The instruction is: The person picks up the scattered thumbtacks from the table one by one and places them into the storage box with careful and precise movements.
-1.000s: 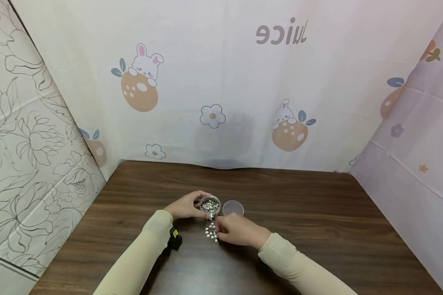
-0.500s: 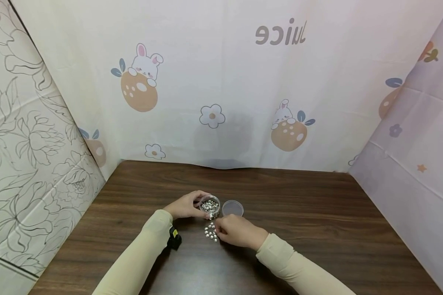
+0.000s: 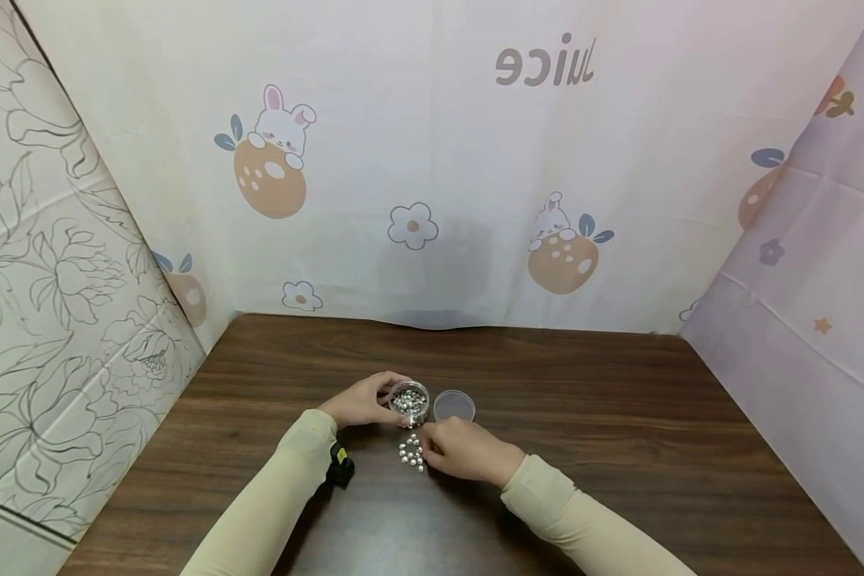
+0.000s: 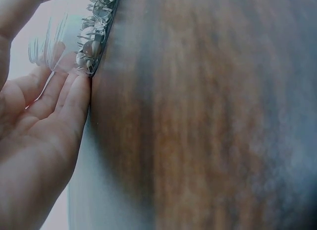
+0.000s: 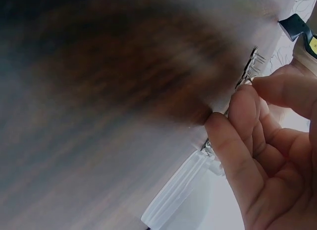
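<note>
In the head view my left hand [image 3: 363,402] grips a clear round jar [image 3: 426,410] from its left side, fingers behind and thumb in front. The open jar holds many silver thumbtacks, also seen through its wall in the left wrist view. Just in front, a small loose cluster of silver thumbtacks [image 3: 413,459] lies on the table, points up in the right wrist view. My right hand [image 3: 471,452] is at the cluster's right edge. Thumb and index finger pinch a thumbtack [image 5: 251,81], mostly hidden by the fingertips.
A clear round lid [image 3: 454,406] lies right of the jar, behind my right hand. The dark wood table [image 3: 619,416] runs back to a printed curtain [image 3: 432,160]. A black device with a yellow mark [image 3: 342,466] is at my left wrist.
Both hands stay in nearly the same place. My right fingers shift very slightly at the edge of the thumbtack cluster; the jar and lid keep their places.
</note>
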### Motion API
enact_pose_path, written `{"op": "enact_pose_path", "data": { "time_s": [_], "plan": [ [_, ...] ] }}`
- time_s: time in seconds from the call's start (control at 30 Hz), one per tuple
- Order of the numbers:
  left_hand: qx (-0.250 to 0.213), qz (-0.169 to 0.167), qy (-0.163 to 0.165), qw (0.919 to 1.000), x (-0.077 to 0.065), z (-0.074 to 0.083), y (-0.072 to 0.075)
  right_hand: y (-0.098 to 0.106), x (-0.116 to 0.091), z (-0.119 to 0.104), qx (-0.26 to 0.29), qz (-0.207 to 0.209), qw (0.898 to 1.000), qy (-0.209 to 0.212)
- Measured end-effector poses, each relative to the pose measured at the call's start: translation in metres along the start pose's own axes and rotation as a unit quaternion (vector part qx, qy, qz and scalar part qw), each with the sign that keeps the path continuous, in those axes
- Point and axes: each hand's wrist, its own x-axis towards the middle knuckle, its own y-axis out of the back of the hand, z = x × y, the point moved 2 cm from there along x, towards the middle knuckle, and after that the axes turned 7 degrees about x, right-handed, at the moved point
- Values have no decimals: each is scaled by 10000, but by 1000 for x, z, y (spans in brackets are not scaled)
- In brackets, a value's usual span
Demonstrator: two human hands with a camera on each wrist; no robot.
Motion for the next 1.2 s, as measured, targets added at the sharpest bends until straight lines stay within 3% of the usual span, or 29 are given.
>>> {"op": "enact_pose_path", "data": {
  "time_s": [0.23, 0.5, 0.77, 1.2],
  "plan": [
    [-38, -4, 21, 10000, 0, -2, 0, 0, 2, 2, 144, 126, 9998, -75],
    [-170, -12, -12, 9999, 0, -2, -2, -1, 1, 6, 680, -23, 9963, -534],
    [-139, -24, -8, 9999, 0, -2, -1, 6, 6, 11, 1168, -62, 9918, -523],
    [-35, -30, 111, 9999, 0, 1, 1, 25, 25, 28, 1018, 819, 9873, -908]
  ]
}}
